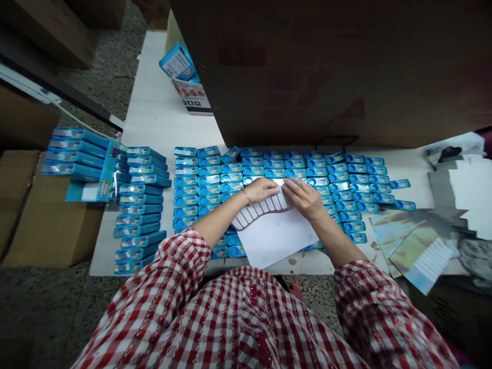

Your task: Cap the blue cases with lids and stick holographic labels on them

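A sheet of white labels [279, 238] is held over rows of small blue boxes [209, 179]. Its upper part curls over, showing a row of white rectangular labels with dark gaps between them. My left hand [260, 190] grips the upper edge, its fingers bent around the paper. Close beside it, the fingertips of my right hand [305, 199] are pressed together at the same edge, near a label. Whether a label has come loose between those fingertips is hidden. Boxes beneath the sheet are partly covered.
A large cardboard box [326, 66] blocks the far side of the table [149, 97]. More blue boxes [140, 210] stand at the left, some jutting past the edge. Shiny label sheets [413, 246] and a stack of white paper [471, 189] lie right. A small carton [195, 97] holds blue packages.
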The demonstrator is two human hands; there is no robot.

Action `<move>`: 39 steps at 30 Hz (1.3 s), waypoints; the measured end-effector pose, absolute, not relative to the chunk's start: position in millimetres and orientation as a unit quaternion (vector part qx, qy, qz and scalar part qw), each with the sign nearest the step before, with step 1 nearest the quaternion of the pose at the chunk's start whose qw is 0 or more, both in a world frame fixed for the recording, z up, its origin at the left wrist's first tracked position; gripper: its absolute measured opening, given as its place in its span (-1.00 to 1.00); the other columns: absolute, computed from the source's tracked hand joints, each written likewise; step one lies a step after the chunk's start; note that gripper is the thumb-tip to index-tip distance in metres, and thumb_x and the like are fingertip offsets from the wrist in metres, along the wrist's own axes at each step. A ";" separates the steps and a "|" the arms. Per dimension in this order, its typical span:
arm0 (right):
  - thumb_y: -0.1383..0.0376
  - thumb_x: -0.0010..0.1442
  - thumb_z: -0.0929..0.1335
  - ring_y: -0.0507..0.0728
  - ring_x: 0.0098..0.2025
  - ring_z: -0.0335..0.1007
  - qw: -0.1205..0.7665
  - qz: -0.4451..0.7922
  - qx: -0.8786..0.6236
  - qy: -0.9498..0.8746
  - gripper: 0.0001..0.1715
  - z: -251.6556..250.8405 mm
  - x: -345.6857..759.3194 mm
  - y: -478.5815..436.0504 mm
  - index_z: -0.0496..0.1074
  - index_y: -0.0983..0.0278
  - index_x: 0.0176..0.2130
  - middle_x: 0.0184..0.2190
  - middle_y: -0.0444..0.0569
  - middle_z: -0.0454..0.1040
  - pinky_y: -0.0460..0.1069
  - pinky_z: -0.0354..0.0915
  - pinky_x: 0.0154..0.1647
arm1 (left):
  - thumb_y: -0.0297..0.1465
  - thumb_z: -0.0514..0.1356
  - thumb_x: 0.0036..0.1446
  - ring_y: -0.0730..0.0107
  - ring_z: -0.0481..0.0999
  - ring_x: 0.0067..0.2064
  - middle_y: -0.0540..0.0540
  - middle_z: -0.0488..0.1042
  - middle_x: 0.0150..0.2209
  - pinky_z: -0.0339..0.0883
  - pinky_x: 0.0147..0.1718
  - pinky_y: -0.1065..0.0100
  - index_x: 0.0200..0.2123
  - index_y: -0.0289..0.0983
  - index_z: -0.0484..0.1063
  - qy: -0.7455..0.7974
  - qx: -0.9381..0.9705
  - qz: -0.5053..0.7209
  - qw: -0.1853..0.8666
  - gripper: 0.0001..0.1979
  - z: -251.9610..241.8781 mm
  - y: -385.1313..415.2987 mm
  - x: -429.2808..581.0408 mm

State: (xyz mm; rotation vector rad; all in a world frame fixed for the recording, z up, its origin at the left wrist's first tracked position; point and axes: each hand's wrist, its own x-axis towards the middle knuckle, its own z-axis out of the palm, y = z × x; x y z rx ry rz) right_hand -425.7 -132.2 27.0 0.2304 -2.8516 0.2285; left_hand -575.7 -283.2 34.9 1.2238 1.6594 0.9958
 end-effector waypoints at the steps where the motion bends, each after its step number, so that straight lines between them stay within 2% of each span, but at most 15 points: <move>1: 0.36 0.29 0.14 0.17 0.10 0.29 0.137 0.084 0.077 -0.984 -0.62 24.8 -424.1 -131.7 0.39 0.24 0.01 0.02 0.05 0.43 0.12 0.29 0.04 | -0.24 0.03 0.09 0.54 0.07 -0.52 0.09 0.06 -0.64 -0.02 -0.50 0.43 -0.66 -0.29 0.11 0.662 0.485 0.394 0.414 -0.64 35.0 -283.0 -575.8; 5: 0.34 0.27 0.20 0.16 0.07 0.31 0.163 0.105 0.061 -0.979 -0.72 27.5 -417.3 -133.3 0.44 0.23 -0.12 -0.02 0.04 0.46 0.09 0.30 0.00 | -0.25 0.04 0.10 0.52 0.11 -0.52 0.09 0.09 -0.64 0.00 -0.49 0.42 -0.65 -0.29 0.17 0.674 0.486 0.378 0.407 -0.65 32.2 -280.0 -575.9; 9: 0.28 0.24 0.25 0.17 -0.07 0.37 0.169 0.143 0.012 -0.975 -0.81 65.6 -409.7 -146.7 0.45 0.23 -0.28 -0.11 0.03 0.49 0.09 0.30 -0.09 | -0.36 0.12 0.05 0.42 0.26 -0.46 0.03 0.22 -0.62 0.09 -0.42 0.40 -0.61 -0.28 0.29 0.755 0.447 0.325 0.352 -0.77 18.9 -271.0 -578.2; 12: 0.27 0.23 0.25 0.15 -0.14 0.38 0.165 0.246 -0.065 -0.953 -0.80 99.9 -413.1 -159.6 0.45 0.21 -0.33 -0.22 0.02 0.49 0.07 0.31 -0.13 | -0.43 0.19 -0.02 0.28 0.40 -0.27 -0.08 0.42 -0.44 0.20 -0.26 0.34 -0.49 -0.27 0.42 0.814 0.371 0.332 0.300 -0.95 11.4 -270.3 -581.1; 15: 0.20 0.15 0.31 0.11 -0.33 0.39 0.168 0.395 -0.151 -0.890 -0.80 110.6 -432.4 -172.6 0.44 0.22 -0.43 -0.41 -0.04 0.47 0.01 0.34 -0.33 | -0.34 0.14 0.09 0.25 0.42 -0.12 -0.16 0.48 -0.19 0.24 -0.14 0.32 -0.25 -0.28 0.48 0.794 0.264 0.476 0.270 -0.81 17.1 -289.0 -581.9; 18: 0.11 0.03 0.38 0.03 -0.55 0.29 0.142 0.553 -0.237 -0.786 -0.74 99.3 -462.4 -193.3 0.44 0.26 -0.47 -0.59 -0.12 0.39 -0.06 0.25 -0.58 | -0.15 0.01 0.19 0.30 0.46 -0.17 -0.21 0.50 -0.18 0.31 -0.23 0.34 -0.13 -0.35 0.46 0.689 0.144 0.622 0.343 -0.58 32.0 -328.7 -578.4; 21: 0.08 -0.09 0.43 -0.01 -0.61 0.25 0.112 0.654 -0.277 -0.695 -0.69 86.6 -492.0 -226.8 0.44 0.28 -0.49 -0.66 -0.17 0.34 -0.12 0.16 -0.67 | -0.08 0.14 0.07 0.33 0.48 -0.20 -0.19 0.51 -0.18 0.33 -0.31 0.40 -0.11 -0.33 0.45 0.609 0.069 0.694 0.378 -0.52 43.9 -375.2 -574.3; 24: 0.08 -0.17 0.46 -0.03 -0.63 0.23 0.093 0.704 -0.299 -0.637 -0.67 80.4 -515.5 -267.8 0.42 0.29 -0.52 -0.65 -0.17 0.35 -0.14 0.09 -0.72 | -0.19 0.31 -0.11 0.45 0.46 -0.32 -0.10 0.51 -0.30 0.30 -0.36 0.44 -0.16 -0.31 0.47 0.613 0.000 0.725 0.315 -0.55 45.9 -416.2 -577.5; 27: 0.09 -0.22 0.47 -0.04 -0.65 0.21 0.070 0.728 -0.319 -0.602 -0.66 72.5 -535.6 -311.0 0.42 0.30 -0.53 -0.61 -0.16 0.37 -0.15 0.01 -0.76 | -0.27 0.32 -0.16 0.56 0.38 -0.45 -0.02 0.47 -0.44 0.27 -0.43 0.47 -0.24 -0.33 0.49 0.631 -0.069 0.735 0.238 -0.62 40.1 -453.2 -590.1; 31: 0.07 -0.15 0.42 0.00 -0.62 0.23 0.071 0.713 -0.332 -0.613 -0.67 45.2 -564.3 -365.7 0.43 0.29 -0.49 -0.61 -0.16 0.36 -0.12 0.05 -0.71 | -0.31 0.30 -0.15 0.55 0.38 -0.46 -0.03 0.49 -0.44 0.27 -0.45 0.46 -0.25 -0.33 0.48 0.672 -0.094 0.715 0.168 -0.66 25.4 -498.8 -616.0; 35: 0.11 -0.04 0.35 0.06 -0.48 0.32 0.109 0.635 -0.323 -0.693 -0.72 6.1 -598.1 -402.8 0.45 0.30 -0.49 -0.55 -0.10 0.44 -0.04 0.24 -0.42 | -0.38 0.27 -0.14 0.49 0.42 -0.44 -0.03 0.48 -0.48 0.29 -0.40 0.43 -0.24 -0.34 0.46 0.719 -0.115 0.674 0.126 -0.68 1.7 -527.1 -648.9; 39: 0.18 0.03 0.30 0.14 -0.35 0.34 0.141 0.506 -0.296 -0.798 -0.74 -22.2 -626.4 -415.3 0.47 0.30 -0.49 -0.46 0.00 0.47 0.03 0.23 -0.23 | -0.48 0.22 -0.12 0.44 0.48 -0.40 -0.03 0.48 -0.50 0.32 -0.30 0.39 -0.23 -0.35 0.44 0.757 -0.116 0.634 0.113 -0.71 -25.7 -534.2 -680.2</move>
